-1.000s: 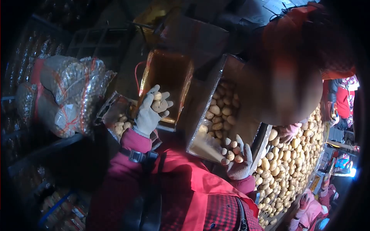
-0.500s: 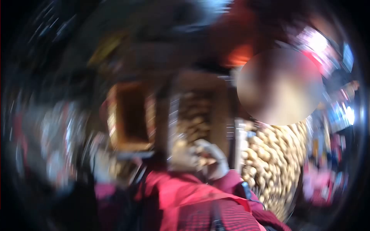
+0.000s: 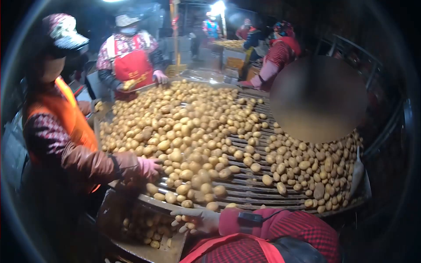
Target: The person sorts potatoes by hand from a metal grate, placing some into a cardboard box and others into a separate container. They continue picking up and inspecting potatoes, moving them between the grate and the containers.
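My right hand [image 3: 195, 220], in a pale glove and a red checked sleeve, reaches left at the near edge of the sorting table. Its fingers curl around a few small potatoes [image 3: 190, 225]. Just below and left of it is a bin [image 3: 175, 247] with several potatoes [image 3: 153, 236] inside. Beyond the hand, a large heap of potatoes [image 3: 175, 131] covers the slatted table [image 3: 245, 190]. My left hand cannot be made out; only tiny pale bits show at the bottom edge.
A co-worker in an orange vest [image 3: 72, 116] has a pink-gloved hand [image 3: 149, 167] at the heap on the left. Another in a red apron [image 3: 131, 68] stands at the far side. A scoop-like grey tool [image 3: 357, 173] lies at right. A round blurred patch hides the upper right.
My view has swung up from the blurred bins to the table and the co-workers. The gloved right hand, earlier over a bin of potatoes, now shows by the table's near edge.
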Tool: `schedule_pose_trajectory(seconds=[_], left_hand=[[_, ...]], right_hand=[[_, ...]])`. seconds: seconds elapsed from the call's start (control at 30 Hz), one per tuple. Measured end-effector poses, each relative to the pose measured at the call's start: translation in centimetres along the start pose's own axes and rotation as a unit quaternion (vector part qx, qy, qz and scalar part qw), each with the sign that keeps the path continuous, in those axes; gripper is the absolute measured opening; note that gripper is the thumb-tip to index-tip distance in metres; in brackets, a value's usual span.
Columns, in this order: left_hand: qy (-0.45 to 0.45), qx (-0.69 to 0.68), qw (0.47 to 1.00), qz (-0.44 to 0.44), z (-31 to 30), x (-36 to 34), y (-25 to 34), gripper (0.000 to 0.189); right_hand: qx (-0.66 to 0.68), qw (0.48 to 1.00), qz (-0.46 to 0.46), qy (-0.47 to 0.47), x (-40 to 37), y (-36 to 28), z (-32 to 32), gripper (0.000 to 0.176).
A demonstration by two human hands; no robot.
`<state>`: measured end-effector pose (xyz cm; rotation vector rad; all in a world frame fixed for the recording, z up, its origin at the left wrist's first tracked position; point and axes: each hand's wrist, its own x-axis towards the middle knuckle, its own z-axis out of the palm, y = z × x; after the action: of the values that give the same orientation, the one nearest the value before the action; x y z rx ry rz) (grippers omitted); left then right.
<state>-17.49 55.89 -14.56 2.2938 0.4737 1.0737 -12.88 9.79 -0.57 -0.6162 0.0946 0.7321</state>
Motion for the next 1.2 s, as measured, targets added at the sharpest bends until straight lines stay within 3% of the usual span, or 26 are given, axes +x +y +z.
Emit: schedule_pose_trajectory(seconds=[0.07, 0.1, 0.13, 0.17, 0.2, 0.23, 0.3, 0.37, 0.47, 0.5, 0.57, 0.67, 0.87, 0.93, 1.0, 1.17, 1.2], left_hand=[[-0.030, -0.097, 0.995, 0.023, 4.7, 1.4, 5.5, 0.045], [-0.055, -0.096, 0.991, 0.076, 5.6, 1.9, 8.3, 0.043], [-0.079, -0.093, 0.984, 0.130, 5.9, 2.5, 13.3, 0.043], [-0.135, -0.047, 0.976, 0.162, 5.2, 2.9, 18.4, 0.038], [-0.209, -0.123, 0.961, 0.133, 8.0, 1.8, 17.4, 0.045], [-0.229, -0.181, 0.941, 0.171, 9.3, 1.2, 19.5, 0.045], [-0.271, -0.274, 0.891, 0.242, 11.4, 0.2, 24.9, 0.042], [-0.316, -0.280, 0.842, 0.335, 13.4, -1.2, 28.8, 0.041], [-0.421, -0.334, 0.738, 0.408, 14.5, -3.1, 36.5, 0.050], [-0.447, -0.328, 0.707, 0.439, 14.6, -3.8, 39.0, 0.051], [-0.482, -0.315, 0.655, 0.489, 14.7, -5.5, 42.4, 0.055], [-0.514, -0.297, 0.608, 0.528, 16.2, -8.4, 43.3, 0.057], [-0.521, -0.251, 0.621, 0.529, 16.1, -8.6, 43.5, 0.058], [-0.521, -0.255, 0.622, 0.526, 16.3, -8.6, 43.7, 0.056], [-0.517, -0.262, 0.627, 0.521, 16.6, -8.9, 43.6, 0.054], [-0.519, -0.263, 0.636, 0.506, 16.1, -8.6, 44.4, 0.047], [-0.521, -0.263, 0.637, 0.504, 16.1, -8.6, 44.5, 0.048]], right_hand=[[0.036, 0.997, -0.036, 0.060, -3.0, -1.5, 0.1, 0.051], [0.004, 0.991, -0.084, 0.105, -4.3, -1.4, 0.0, 0.051], [0.006, 0.986, -0.148, 0.080, -5.1, -0.9, -0.7, 0.054], [0.008, 0.981, -0.147, 0.126, -6.7, -1.0, -1.2, 0.055], [0.011, 0.975, -0.144, 0.172, -8.6, -1.9, 0.2, 0.056], [0.003, 0.964, -0.170, 0.202, -10.1, -2.2, 1.1, 0.057], [-0.059, 0.936, -0.276, 0.210, -11.6, -1.2, -0.2, 0.057], [0.012, 0.948, -0.272, 0.165, -13.7, -1.8, -1.1, 0.053], [0.141, 0.938, -0.289, 0.129, -16.5, -2.5, -2.1, 0.050], [0.135, 0.906, -0.294, 0.275, -16.8, -2.0, -1.8, 0.051], [0.122, 0.908, -0.308, 0.258, -18.3, -1.7, -3.8, 0.045], [0.137, 0.899, -0.327, 0.259, -20.4, -1.3, -5.9, 0.041], [0.139, 0.887, -0.371, 0.238, -22.9, -1.7, -9.0, 0.047], [0.183, 0.888, -0.383, 0.177, -22.4, -2.2, -9.8, 0.047], [0.219, 0.888, -0.364, 0.176, -22.3, -3.2, -9.4, 0.047], [0.130, 0.912, -0.305, 0.243, -21.6, -4.6, -10.6, 0.050], [0.156, 0.919, -0.307, 0.192, -21.4, -4.6, -11.5, 0.049]])
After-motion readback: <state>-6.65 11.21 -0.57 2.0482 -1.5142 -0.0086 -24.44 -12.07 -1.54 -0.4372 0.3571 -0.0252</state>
